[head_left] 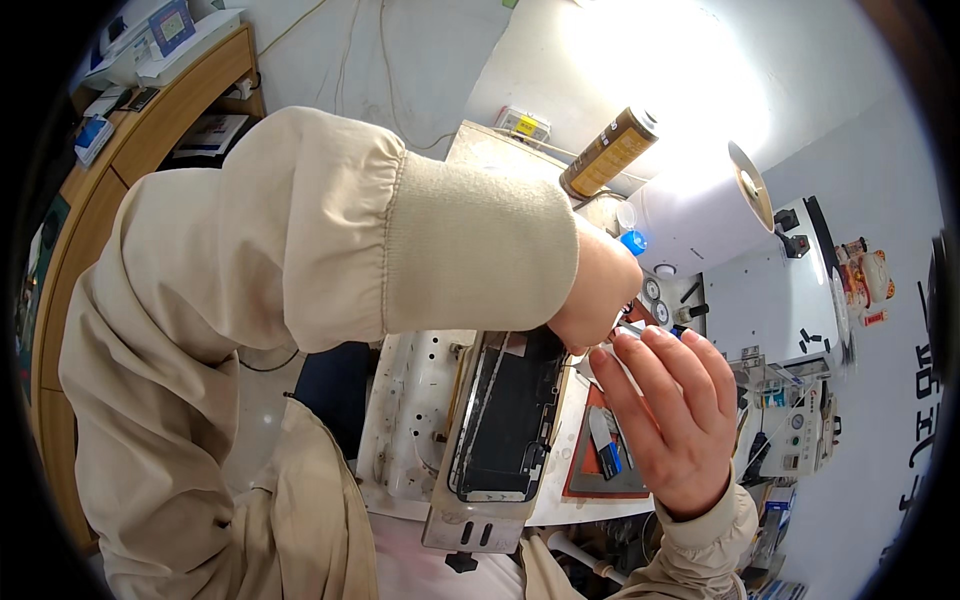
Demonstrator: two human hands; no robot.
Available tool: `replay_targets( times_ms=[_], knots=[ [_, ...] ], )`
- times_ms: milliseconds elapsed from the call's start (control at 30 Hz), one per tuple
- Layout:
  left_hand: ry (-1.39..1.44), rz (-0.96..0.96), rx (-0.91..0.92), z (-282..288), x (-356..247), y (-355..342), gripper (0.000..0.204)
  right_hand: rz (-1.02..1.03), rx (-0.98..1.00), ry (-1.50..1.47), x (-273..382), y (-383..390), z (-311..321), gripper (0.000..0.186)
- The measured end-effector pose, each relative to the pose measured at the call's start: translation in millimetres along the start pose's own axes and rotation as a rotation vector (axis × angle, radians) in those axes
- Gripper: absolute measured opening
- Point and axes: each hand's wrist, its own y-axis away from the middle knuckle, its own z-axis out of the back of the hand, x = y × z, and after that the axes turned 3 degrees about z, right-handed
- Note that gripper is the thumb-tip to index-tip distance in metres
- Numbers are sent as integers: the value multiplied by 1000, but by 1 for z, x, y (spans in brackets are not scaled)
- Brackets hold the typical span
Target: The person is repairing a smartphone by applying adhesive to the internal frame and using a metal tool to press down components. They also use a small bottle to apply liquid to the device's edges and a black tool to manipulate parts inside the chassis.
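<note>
A phone screen assembly (pixel 502 420) with a dark face lies on a metal holder (pixel 463 525) with a black knob. My left hand (pixel 602 285) arches over the holder's far right corner, its fingers mostly hidden behind it. My right hand (pixel 662 420) is beside that corner, fingers curled and closed on a thin metal tool (pixel 634 326), which is only partly visible. A white perforated metal machine (pixel 410 410) stands left of the holder. To the right, a red-brown mat (pixel 605 483) carries a blue-and-black tool (pixel 610 458).
A tall spray can (pixel 608 152) and blue cap (pixel 633 242) stand behind my hands. A lit lamp (pixel 713 215) is at back right. A wooden desk (pixel 80 210) runs along the left. Instruments (pixel 800 440) crowd the right wall.
</note>
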Motion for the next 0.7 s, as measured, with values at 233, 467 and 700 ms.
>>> replay_targets(
  times_ms=[233,467,700],
  knots=[
    [78,99,10,3,-5,9,18,-24,-19,-48,-2,0,-3,33],
    [148,45,-7,-4,6,7,20,-326,-97,-554,-19,37,-24,41],
    [168,24,-10,-6,12,3,20,-1074,-540,-1285,-45,139,-98,49]
  ],
)
